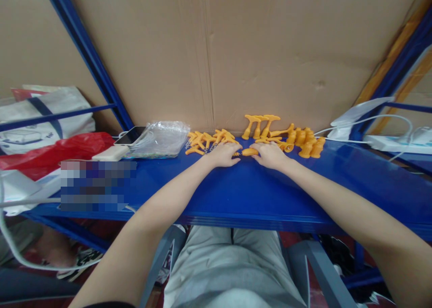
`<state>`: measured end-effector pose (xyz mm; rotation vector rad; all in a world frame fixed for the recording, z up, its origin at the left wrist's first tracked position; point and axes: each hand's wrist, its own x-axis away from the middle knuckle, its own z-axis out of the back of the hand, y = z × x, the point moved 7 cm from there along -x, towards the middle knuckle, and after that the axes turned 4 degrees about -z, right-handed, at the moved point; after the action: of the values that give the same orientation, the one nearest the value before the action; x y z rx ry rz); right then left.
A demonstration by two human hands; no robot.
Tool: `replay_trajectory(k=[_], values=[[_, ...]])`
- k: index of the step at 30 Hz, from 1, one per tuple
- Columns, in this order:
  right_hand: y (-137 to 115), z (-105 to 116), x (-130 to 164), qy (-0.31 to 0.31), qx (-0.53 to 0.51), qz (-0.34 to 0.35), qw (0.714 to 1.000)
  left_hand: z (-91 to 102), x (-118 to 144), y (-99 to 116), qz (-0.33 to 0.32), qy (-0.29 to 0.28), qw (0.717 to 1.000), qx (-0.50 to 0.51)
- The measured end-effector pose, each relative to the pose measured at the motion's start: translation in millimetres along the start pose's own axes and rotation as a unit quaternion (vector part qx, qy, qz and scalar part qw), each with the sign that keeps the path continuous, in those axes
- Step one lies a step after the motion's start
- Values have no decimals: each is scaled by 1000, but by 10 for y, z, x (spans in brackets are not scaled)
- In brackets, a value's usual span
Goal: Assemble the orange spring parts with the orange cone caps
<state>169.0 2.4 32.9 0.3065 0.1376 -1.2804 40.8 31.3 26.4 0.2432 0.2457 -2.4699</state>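
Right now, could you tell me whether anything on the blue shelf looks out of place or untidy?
Nothing looks damaged or spilled. The orange plastic parts lie in loose, jumbled heaps against the cardboard, a few standing upright. The left hand and right hand meet on one orange piece. A clear plastic bag lies crumpled nearby.

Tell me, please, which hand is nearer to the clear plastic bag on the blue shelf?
Left. The left hand lies just right of the clear plastic bag; the right hand is farther right, beyond the left one.

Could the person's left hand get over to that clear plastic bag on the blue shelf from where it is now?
Probably yes. The left hand rests on the blue shelf beside the orange pieces, and the clear plastic bag lies just beyond them on the same side. Only those small pieces lie between, low enough to pass over.
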Motion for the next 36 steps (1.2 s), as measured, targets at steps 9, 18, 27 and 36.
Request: replay_trajectory(k=[9,18,27,36], values=[[38,-43,-19,0,-9,-13,1000,-26,120,-314,154,-140,977,-44],[94,-32,-21,6,-15,-32,999,-23,56,-256,133,-71,988,-12],[158,-11,-46,37,-26,-52,998,147,78,-225,170,16,985,-16],[156,-9,-44,42,-37,-50,997,162,89,-254,188,16,981,-35]])
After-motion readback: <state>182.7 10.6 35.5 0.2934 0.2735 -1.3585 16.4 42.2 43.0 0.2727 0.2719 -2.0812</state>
